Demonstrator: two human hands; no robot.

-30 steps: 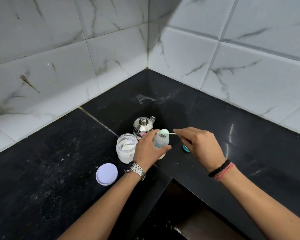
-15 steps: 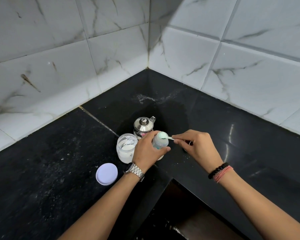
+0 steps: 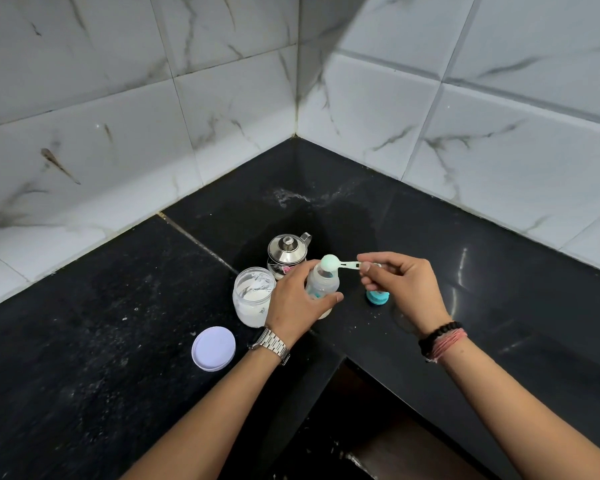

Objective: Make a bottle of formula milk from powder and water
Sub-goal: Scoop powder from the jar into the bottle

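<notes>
A clear baby bottle (image 3: 321,285) stands upright on the black counter (image 3: 118,341), with my left hand (image 3: 297,304) wrapped around its body. My right hand (image 3: 400,284) pinches the handle of a pale green scoop (image 3: 336,264), whose bowl sits turned over right at the bottle's open mouth. The open powder jar (image 3: 253,296), holding white powder, stands just left of my left hand. A small steel kettle (image 3: 287,252) with its lid on is behind the bottle. The bottle's teal cap (image 3: 377,296) lies on the counter under my right hand.
The jar's white lid (image 3: 214,348) lies flat on the counter, front left of the jar. White marble-look tiled walls (image 3: 430,116) meet in a corner behind. The counter has an inner corner edge (image 3: 343,358) near my wrists, with a dark drop below.
The scoop stays over the bottle's mouth and its bowl has turned over. My right hand shifted slightly, uncovering the teal cap again. My left hand keeps its hold on the bottle.
</notes>
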